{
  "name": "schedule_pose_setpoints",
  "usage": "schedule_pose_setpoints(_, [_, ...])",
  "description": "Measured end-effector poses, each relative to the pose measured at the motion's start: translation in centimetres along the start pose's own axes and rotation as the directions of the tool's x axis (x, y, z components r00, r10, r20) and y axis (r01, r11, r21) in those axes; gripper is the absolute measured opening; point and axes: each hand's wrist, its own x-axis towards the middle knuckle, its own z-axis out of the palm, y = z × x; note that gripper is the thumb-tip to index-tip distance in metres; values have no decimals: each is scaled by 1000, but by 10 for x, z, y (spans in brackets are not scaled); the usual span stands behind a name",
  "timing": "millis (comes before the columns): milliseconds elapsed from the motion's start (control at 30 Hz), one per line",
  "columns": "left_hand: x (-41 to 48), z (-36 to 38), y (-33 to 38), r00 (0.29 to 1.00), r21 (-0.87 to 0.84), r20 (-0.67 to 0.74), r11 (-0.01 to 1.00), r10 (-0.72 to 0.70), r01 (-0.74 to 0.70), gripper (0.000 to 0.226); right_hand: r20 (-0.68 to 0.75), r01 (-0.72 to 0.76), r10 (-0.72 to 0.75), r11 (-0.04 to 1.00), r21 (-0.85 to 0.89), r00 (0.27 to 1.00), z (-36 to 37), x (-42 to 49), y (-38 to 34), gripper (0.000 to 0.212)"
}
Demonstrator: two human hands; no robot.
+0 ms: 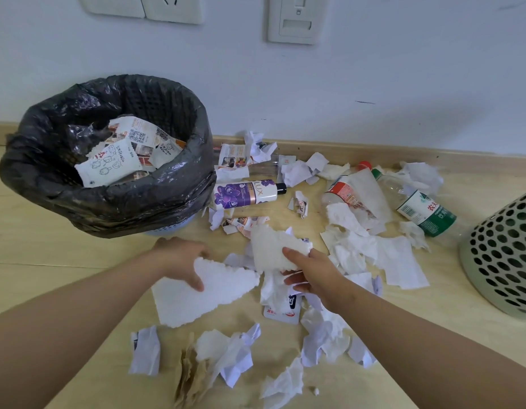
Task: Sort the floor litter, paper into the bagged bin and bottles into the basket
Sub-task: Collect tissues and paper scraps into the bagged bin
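The purple-flowered bottle point(246, 192) reads "LUX"; the green-labelled bottle point(424, 212) shows Chinese characters.

Wall point(403, 69): pale bluish-white paint, one short dark scuff mark point(365, 102). Two white plastic socket plates point(173, 8) top left, cream switch plate point(297, 19) to their right. Light wooden skirting board point(329, 150). Light wood-grain floor point(49, 246). Soft, even light.

the basket point(498, 262) runs off the right edge, and wall sockets point(173, 8) are cropped above.
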Motion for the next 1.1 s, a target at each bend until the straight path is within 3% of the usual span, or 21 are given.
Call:
schedule_pose_setpoints(100, [-1, -20, 4, 996, -305, 85, 952, 14, 13, 63, -1, -26, 26, 988, 151, 1000, -3, -2, -11, 26])
schedule_pose_setpoints(167, [-3, -29, 10, 998, -563, 58, 826, 13, 22, 49, 5, -21, 21, 949, 314, 1000, -5, -2, -24, 28])
schedule_pose_setpoints(233, [-4, -34, 21, 999, -836, 39, 547, -13, 40, 36, -39, 34, -20, 901, 432, 999, -7, -2, -38, 23])
schedule_pose_setpoints(333, [-9, -39, 40, 999, -990, 30, 134, -35, 35, 15, -107, 113, -69, 867, 486, 992, -7, -3, -49, 13])
schedule_pose_setpoints(400, [-11, -38, 51, 999, -999, 19, -42, -46, 17, 15, -130, 125, -70, 868, 481, 989, -6, -4, -48, 9])
schedule_pose_setpoints(467, [-14, -38, 60, 999, -989, 3, -145, -36, -3, 14, -123, 128, -78, 870, 477, 989, -6, -6, -46, 7])
schedule_pose_setpoints(567, [-17, -36, 72, 1000, -981, -6, -195, -21, -10, 11, -94, 138, -106, 880, 455, 990, -7, -7, -42, 7])
schedule_pose_setpoints(633, [-18, -34, 75, 1000, -984, -8, -179, -23, -12, 21, -88, 168, -144, 889, 426, 986, -5, -9, -42, 13])
schedule_pose_setpoints(700, [-16, -34, 77, 999, -987, -3, -158, -38, -9, 42, -91, 190, -169, 907, 375, 982, -2, -8, -41, 23])
schedule_pose_setpoints(833, [-19, -38, 78, 994, -983, -4, -182, -108, -23, 93, -64, 248, -240, 933, 262, 969, 5, -7, -42, 18])
schedule_pose_setpoints(867, [-19, -39, 79, 993, -983, -19, -181, -115, -40, 90, -47, 261, -257, 931, 255, 965, 6, -7, -43, 15])
schedule_pose_setpoints(967, [-21, -41, 78, 989, -974, -62, -208, -136, -89, 51, 8, 282, -293, 927, 246, 956, 11, -10, -47, 14])
schedule_pose_setpoints(1033, [-22, -42, 76, 987, -968, -78, -225, -140, -108, 41, 35, 238, -255, 936, 261, 966, 14, -10, -49, 41])
schedule_pose_setpoints(1100, [-24, -44, 75, 986, -965, -94, -229, -140, -125, 35, 32, 213, -236, 921, 327, 971, 15, -9, -51, 47])
